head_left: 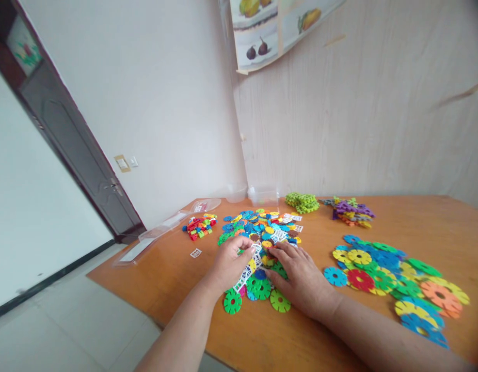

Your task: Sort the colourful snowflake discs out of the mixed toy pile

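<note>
My left hand [230,261] is closed, thumb and forefinger pinching a strip of white lattice pieces [244,276] that slants down below the palm. Across from it, my right hand [299,274] lies over the pile with thumb and fingers apart, fingertips touching small parts there. Beneath both hands spreads a mixed pile of colourful plastic pieces [247,222], many of them notched discs. Green notched discs [233,301] lie at its near edge. More white lattice pieces [278,236] rest among the discs. My fingers partly hide the middle of the pile.
Small bricks [200,226] and a lone white lattice piece [195,253] lie left. Large notched discs [382,268] spread right. Behind are green pieces [302,202], purple pieces [354,209] and a clear tub [264,196]. Clear lids [156,232] line the table's [177,289] left edge.
</note>
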Demonstrator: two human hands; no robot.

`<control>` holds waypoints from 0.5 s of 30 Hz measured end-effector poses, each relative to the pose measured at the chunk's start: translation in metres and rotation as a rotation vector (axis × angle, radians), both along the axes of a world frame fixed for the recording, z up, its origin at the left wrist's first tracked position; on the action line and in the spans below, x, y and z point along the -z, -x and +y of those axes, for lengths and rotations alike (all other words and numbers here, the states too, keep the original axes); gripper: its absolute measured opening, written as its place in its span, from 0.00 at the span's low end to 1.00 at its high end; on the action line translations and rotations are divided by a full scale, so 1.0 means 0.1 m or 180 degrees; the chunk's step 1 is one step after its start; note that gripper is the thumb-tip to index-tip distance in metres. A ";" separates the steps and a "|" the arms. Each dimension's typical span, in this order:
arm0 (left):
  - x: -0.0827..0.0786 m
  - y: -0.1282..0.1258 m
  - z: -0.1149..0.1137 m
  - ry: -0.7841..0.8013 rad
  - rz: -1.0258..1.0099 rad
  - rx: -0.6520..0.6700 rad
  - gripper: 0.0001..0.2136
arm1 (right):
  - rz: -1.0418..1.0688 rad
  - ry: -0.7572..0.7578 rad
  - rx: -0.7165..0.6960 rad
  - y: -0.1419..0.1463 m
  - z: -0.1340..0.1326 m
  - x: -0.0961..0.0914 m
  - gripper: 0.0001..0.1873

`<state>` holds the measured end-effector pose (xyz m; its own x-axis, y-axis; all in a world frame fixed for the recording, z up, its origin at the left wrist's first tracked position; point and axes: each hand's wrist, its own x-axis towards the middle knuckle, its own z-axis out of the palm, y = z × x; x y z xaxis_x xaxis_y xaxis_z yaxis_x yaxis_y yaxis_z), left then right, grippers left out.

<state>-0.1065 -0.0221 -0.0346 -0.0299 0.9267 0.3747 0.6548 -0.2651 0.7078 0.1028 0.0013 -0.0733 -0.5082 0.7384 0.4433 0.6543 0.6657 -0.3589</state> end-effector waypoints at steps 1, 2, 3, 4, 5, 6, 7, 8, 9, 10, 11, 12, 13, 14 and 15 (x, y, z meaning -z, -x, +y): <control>0.01 0.03 0.02 -0.0017 -0.0108 -0.0087 0.08 | -0.0004 0.0007 0.0000 0.00 0.00 0.00 0.26; 0.02 0.07 0.04 -0.0040 -0.0206 -0.0173 0.10 | -0.0002 0.0011 -0.0002 0.00 0.00 0.01 0.26; 0.03 0.12 0.06 -0.0072 -0.0297 -0.0263 0.11 | 0.0007 0.0010 -0.0002 0.00 0.01 0.02 0.26; 0.04 0.18 0.09 -0.0114 -0.0386 -0.0361 0.12 | 0.0020 0.0008 -0.0004 -0.01 0.01 0.03 0.26; 0.06 0.24 0.12 -0.0160 -0.0478 -0.0460 0.13 | 0.0037 0.0006 -0.0003 -0.01 0.01 0.03 0.26; 0.07 0.31 0.15 -0.0208 -0.0575 -0.0572 0.13 | 0.0054 0.0005 -0.0002 -0.01 0.02 0.04 0.26; 0.08 0.39 0.18 -0.0263 -0.0677 -0.0704 0.13 | 0.0065 0.0003 0.0001 -0.01 0.02 0.04 0.26; 0.09 0.47 0.20 -0.0299 -0.0766 -0.0852 0.13 | 0.0068 0.0001 0.0002 -0.01 0.02 0.05 0.27; 0.11 0.56 0.22 -0.0333 -0.0828 -0.1043 0.12 | 0.0063 -0.0002 -0.0003 -0.01 0.02 0.05 0.27; 0.12 0.64 0.23 -0.0356 -0.0865 -0.1260 0.12 | 0.0053 -0.0005 -0.0009 -0.01 0.02 0.05 0.27; 0.13 0.72 0.23 -0.0349 -0.0851 -0.1509 0.11 | 0.0043 -0.0008 -0.0014 -0.01 0.02 0.05 0.27; 0.14 0.80 0.24 -0.0323 -0.0802 -0.1773 0.10 | 0.0035 -0.0010 -0.0019 -0.01 0.02 0.05 0.27; 0.16 0.88 0.24 -0.0278 -0.0736 -0.2021 0.10 | 0.0037 -0.0011 -0.0020 -0.02 0.02 0.05 0.27; 0.18 0.95 0.24 -0.0189 -0.0643 -0.2217 0.11 | 0.0047 -0.0011 -0.0023 -0.02 0.02 0.05 0.27; 0.20 1.01 0.24 -0.0082 -0.0532 -0.2377 0.11 | 0.0059 -0.0013 -0.0029 -0.02 0.02 0.06 0.27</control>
